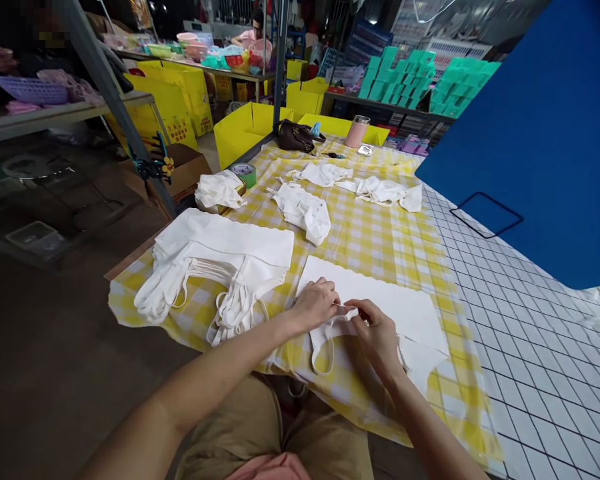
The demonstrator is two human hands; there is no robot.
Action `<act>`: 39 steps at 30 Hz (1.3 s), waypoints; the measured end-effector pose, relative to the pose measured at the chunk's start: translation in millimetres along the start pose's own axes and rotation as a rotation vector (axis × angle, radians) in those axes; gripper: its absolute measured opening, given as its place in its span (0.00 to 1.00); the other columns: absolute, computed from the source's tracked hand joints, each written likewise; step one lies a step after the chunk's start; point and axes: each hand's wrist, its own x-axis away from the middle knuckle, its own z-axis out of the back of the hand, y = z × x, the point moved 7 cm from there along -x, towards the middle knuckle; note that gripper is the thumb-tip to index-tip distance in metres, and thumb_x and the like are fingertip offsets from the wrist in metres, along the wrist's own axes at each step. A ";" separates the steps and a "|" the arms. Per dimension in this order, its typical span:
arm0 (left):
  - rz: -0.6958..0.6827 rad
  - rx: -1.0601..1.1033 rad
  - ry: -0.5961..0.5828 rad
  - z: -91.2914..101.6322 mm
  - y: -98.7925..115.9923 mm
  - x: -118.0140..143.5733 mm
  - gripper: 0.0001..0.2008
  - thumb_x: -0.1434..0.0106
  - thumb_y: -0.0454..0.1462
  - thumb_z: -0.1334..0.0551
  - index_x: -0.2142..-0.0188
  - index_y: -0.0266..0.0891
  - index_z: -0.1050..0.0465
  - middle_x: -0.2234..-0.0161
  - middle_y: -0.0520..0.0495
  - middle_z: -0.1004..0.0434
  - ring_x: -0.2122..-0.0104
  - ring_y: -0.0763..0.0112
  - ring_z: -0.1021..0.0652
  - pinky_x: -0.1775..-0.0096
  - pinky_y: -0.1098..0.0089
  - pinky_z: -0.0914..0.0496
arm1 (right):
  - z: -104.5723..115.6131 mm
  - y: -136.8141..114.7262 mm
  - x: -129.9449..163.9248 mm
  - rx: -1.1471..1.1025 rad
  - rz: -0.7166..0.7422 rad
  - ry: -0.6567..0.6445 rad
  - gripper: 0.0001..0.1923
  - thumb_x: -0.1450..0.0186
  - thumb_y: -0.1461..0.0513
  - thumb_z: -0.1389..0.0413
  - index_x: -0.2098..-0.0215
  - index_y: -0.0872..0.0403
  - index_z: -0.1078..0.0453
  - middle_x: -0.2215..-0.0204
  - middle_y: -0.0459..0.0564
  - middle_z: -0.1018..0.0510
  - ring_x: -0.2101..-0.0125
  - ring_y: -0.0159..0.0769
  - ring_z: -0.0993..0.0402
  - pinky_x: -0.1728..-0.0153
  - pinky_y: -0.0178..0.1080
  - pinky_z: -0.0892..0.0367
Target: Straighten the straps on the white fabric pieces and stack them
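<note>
Both hands, left hand (316, 303) and right hand (377, 333), pinch the white cloth bag (405, 313) handle at the near tabletop (380, 247) edge; folded stack (220, 257) lies left, four crumpled bags (305, 210) remain far.

Bright table, dim surroundings, warped edges

Stack of folded white cloth bags (220, 257) at 9 o'clock on counter (380, 240), handles trailing toward near edge. Three crumpled white bags (305, 210) at 12 o'clock. Green tape roll (245, 173) at 11 o'clock, beside small white bundle (219, 191). Brown handbag (296, 137) and pink tumbler (357, 131) at far end. Yellow bins (245, 130) beyond. Teal crates (410, 80) at 1 o'clock. Blue board (535, 127) at 2 o'clock.
</note>
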 end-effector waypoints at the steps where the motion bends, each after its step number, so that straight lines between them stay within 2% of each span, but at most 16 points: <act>1: -0.001 -0.007 -0.006 -0.4 0.0 -0.7 0.09 0.38 0.38 0.42 0.66 0.37 0.25 0.65 0.46 0.27 0.59 0.66 0.30 0.58 0.67 0.34 | -2.0 -3.5 -2.1 0.046 0.050 0.001 0.13 0.50 0.64 0.53 0.70 0.55 0.28 0.75 0.48 0.25 0.76 0.33 0.34 0.72 0.37 0.38; 3: -0.006 -0.030 -0.015 -1.5 -0.3 -2.2 0.09 0.38 0.38 0.43 0.67 0.36 0.25 0.64 0.46 0.28 0.59 0.66 0.31 0.58 0.66 0.34 | -6.1 -7.0 -5.7 0.100 0.110 0.003 0.14 0.49 0.65 0.54 0.70 0.55 0.28 0.74 0.48 0.25 0.76 0.32 0.34 0.72 0.36 0.38; 7: -0.010 -0.066 -0.028 -3.5 -1.4 -4.3 0.07 0.40 0.35 0.42 0.68 0.36 0.26 0.63 0.46 0.28 0.58 0.65 0.31 0.58 0.66 0.34 | -10.9 -7.3 -9.9 0.164 0.163 0.008 0.15 0.49 0.66 0.55 0.70 0.55 0.28 0.74 0.48 0.25 0.77 0.32 0.34 0.71 0.36 0.38; 13: -0.001 -0.067 -0.067 -2.9 -0.9 -6.3 0.08 0.40 0.36 0.43 0.69 0.36 0.26 0.65 0.45 0.29 0.59 0.64 0.31 0.58 0.66 0.34 | -10.7 -8.3 -11.1 0.200 0.228 0.013 0.15 0.50 0.68 0.56 0.71 0.54 0.28 0.74 0.47 0.25 0.77 0.32 0.33 0.72 0.35 0.38; 26: -0.011 -0.070 -0.053 -3.3 -1.7 -8.4 0.09 0.41 0.37 0.43 0.69 0.36 0.26 0.65 0.45 0.28 0.59 0.63 0.30 0.59 0.65 0.33 | -11.2 -8.5 -9.7 0.308 0.372 0.042 0.14 0.48 0.70 0.55 0.70 0.54 0.30 0.74 0.48 0.26 0.75 0.33 0.33 0.72 0.35 0.38; 39: 0.008 -0.008 -0.057 -2.1 -2.6 -8.4 0.07 0.41 0.37 0.42 0.70 0.36 0.26 0.66 0.46 0.27 0.60 0.64 0.30 0.60 0.67 0.34 | -8.0 -10.2 -9.5 0.296 0.419 0.086 0.13 0.48 0.70 0.55 0.72 0.54 0.31 0.76 0.46 0.26 0.77 0.31 0.33 0.73 0.33 0.38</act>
